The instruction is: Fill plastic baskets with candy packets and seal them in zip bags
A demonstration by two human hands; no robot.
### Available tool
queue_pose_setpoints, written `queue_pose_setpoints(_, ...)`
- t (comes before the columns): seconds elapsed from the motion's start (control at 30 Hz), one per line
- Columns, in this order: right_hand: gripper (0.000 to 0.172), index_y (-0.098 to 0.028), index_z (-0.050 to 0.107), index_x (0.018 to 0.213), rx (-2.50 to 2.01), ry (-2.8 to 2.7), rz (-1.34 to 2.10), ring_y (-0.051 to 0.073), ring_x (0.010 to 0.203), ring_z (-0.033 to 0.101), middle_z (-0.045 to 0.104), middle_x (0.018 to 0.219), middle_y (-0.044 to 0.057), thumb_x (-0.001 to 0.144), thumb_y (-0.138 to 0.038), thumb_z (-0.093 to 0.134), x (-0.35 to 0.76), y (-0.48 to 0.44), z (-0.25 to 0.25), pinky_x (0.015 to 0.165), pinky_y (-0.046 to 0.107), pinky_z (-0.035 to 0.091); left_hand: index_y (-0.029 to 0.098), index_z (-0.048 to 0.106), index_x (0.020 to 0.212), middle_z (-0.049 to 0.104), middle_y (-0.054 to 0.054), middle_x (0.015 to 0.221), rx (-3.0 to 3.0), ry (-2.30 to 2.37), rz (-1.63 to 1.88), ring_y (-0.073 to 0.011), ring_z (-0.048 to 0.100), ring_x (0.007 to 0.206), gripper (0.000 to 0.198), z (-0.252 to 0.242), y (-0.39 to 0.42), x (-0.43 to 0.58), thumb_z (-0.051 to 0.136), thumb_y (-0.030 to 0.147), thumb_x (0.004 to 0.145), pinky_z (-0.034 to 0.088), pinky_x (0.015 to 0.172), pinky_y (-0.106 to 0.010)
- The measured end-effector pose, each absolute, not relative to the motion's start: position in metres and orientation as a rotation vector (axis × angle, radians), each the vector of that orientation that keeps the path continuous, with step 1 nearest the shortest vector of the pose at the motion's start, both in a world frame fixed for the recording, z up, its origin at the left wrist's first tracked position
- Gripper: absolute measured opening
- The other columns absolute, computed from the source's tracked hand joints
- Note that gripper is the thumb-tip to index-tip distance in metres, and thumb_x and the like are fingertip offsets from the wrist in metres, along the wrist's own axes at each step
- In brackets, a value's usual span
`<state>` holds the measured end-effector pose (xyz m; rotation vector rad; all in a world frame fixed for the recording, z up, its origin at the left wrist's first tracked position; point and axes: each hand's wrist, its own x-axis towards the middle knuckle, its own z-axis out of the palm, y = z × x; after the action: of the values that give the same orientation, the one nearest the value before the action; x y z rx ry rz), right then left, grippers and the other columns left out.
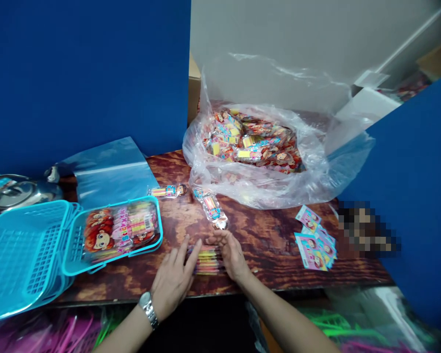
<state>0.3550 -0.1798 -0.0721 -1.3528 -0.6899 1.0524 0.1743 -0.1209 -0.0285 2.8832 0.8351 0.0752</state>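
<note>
My left hand (174,280), with a watch on its wrist, lies on the wooden table (272,255), its fingers stretched out against the left side of a small stack of colourful packets (208,260). My right hand (231,255) presses the stack's right side, fingers curved over it. The packets sit squeezed between both hands. Just beyond them lie two loose clear packets with a cartoon figure, one (212,208) near my right hand and another packet (168,191) further left.
A big clear plastic bag (257,147) full of the same packets sits at the back. A turquoise basket lid (112,235) holds a filled pack, beside stacked turquoise baskets (20,255). Printed cards (314,238) lie at right. Blue partitions enclose the table.
</note>
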Motion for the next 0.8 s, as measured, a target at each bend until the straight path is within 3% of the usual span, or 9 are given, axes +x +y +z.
queue_pose_setpoints(0.1,0.048,-0.018,0.050,0.100,-1.431,-0.705,1.004,0.022,0.086,0.062,0.064,0.088,0.009,0.091,-0.055,0.022,0.351,-0.182,-0.073,0.077,0.035,0.049,0.008,0.022,0.142,0.051,-0.018,0.126,2.820,0.843,0.036,-0.0281,0.049,0.105,0.067,-0.024,-0.119,0.178,0.045,0.017,0.079,0.039,0.090,-0.043)
queue_pose_setpoints(0.2,0.047,-0.018,0.053,0.100,-1.470,-0.699,0.982,0.021,0.081,0.062,0.065,0.087,0.008,0.091,-0.055,0.026,0.348,-0.182,-0.074,0.074,0.034,0.049,0.005,0.026,0.139,0.052,-0.018,0.123,2.830,0.814,0.031,-0.0301,0.044,0.114,0.066,-0.021,-0.116,0.183,0.045,0.022,0.078,0.024,0.103,-0.051)
queue_pose_setpoints(0.33,0.044,-0.018,0.057,0.095,-1.514,-0.771,0.950,0.022,0.081,0.061,0.065,0.085,0.007,0.088,-0.056,0.035,0.348,-0.182,-0.067,0.075,0.034,0.049,-0.001,0.016,0.140,0.058,-0.018,0.112,2.812,0.760,-0.147,-0.0248,0.053,0.104,0.072,-0.015,-0.112,0.189,0.040,0.020,0.076,0.012,0.108,-0.052)
queue_pose_setpoints(0.57,0.037,-0.019,0.060,0.095,-1.482,-0.823,0.980,0.023,0.085,0.061,0.065,0.089,0.007,0.088,-0.050,0.042,0.352,-0.181,-0.066,0.081,0.036,0.047,0.010,0.041,0.123,0.044,-0.017,0.131,2.698,0.742,-0.227,-0.0278,0.044,0.116,0.057,-0.012,-0.103,0.190,0.054,0.028,0.071,0.028,0.103,-0.044)
queue_pose_setpoints(0.8,0.035,-0.019,0.061,0.094,-1.473,-0.814,0.985,0.023,0.084,0.060,0.065,0.085,0.006,0.087,-0.050,0.045,0.348,-0.179,-0.060,0.078,0.035,0.047,0.015,0.036,0.125,0.054,-0.011,0.114,2.725,0.576,-0.267,-0.0246,0.054,0.096,0.056,-0.016,-0.094,0.183,0.052,0.027,0.072,0.045,0.081,-0.037)
